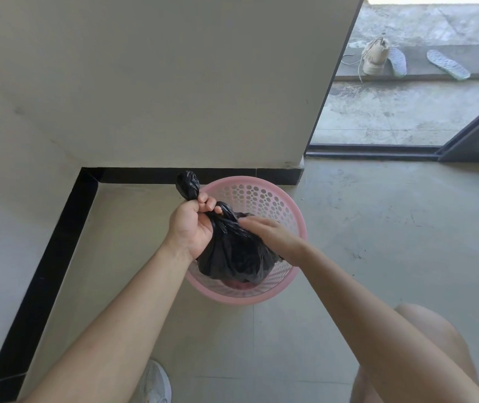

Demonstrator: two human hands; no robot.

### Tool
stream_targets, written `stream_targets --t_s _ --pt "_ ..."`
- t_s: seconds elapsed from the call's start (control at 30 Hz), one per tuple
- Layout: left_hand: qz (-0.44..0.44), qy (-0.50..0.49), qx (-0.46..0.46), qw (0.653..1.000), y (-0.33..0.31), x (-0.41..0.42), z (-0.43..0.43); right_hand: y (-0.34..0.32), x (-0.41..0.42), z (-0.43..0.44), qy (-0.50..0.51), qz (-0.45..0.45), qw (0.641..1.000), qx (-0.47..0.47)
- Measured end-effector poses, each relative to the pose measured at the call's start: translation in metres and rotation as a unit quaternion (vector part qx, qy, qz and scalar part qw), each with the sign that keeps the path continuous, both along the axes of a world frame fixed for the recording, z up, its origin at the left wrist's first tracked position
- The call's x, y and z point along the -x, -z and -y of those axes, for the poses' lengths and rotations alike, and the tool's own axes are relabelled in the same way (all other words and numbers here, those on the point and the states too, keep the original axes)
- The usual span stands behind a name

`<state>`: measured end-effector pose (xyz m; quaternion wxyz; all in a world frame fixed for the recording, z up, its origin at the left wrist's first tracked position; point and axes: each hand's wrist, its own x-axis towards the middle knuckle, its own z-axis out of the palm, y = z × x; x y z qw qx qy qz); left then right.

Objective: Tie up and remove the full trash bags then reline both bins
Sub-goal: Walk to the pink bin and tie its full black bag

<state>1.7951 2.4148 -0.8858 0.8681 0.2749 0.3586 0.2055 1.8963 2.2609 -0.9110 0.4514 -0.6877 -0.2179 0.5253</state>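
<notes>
**Entry: tie-up, 1st bin**

1. Bag (232, 257): black, full. The neck is twisted into a rope. The body hangs below the fingers, partly lifted, with its lower part inside the bin. Tail (187, 184) sticks up past the L fingers.
2. Bin (261, 193): pink, perforated, set on the floor (377, 228) directly under both hands. No 2nd bin is seen.
3. L hand (194, 225): fingers (207, 203) are curled tight round the twisted neck, and the bag's weight is taken here.
4. R hand (267, 234): laid on the bag's shoulder, with the fingertips brought to the neck just beside the L fingers. It is blurred, so pinch vs. flat touch can't be told.
5. Misc.: a shoe (374, 58) lies well beyond the fingers, outside the doorway.

**Step in hand (est.):** the neck is gathered and twisted. The knot is prob. being formed but isn't clearly closed.

**Next move (est.):**
- A loop is to be made at the neck and the tail passed through it.
- The tail is then to be pulled snug while the neck is kept pinched below the L fingers, so the twist isn't lost.
- The bag is then to be lifted clear of the rim.
- Relining is not yet begun.
</notes>
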Motion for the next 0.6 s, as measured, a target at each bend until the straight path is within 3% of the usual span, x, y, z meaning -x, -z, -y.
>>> stream_targets --t_s 0.07,0.2,0.43,0.6 --pt "0.0 0.015 -0.004 1.0 -0.001 0.002 -0.001 0.001 0.001 -0.001 0.009 0.023 0.999 -0.022" --pt "0.063 0.056 0.051 0.995 -0.004 0.007 -0.001 -0.006 -0.003 -0.01 0.148 0.1 0.98 -0.083" --pt "0.079 0.114 0.029 0.99 -0.014 0.006 0.004 -0.03 -0.025 -0.02 0.279 0.084 0.942 -0.166" --pt "0.099 0.029 0.092 0.99 -0.016 -0.001 0.003 -0.022 -0.027 -0.01 0.252 0.182 0.95 -0.038"
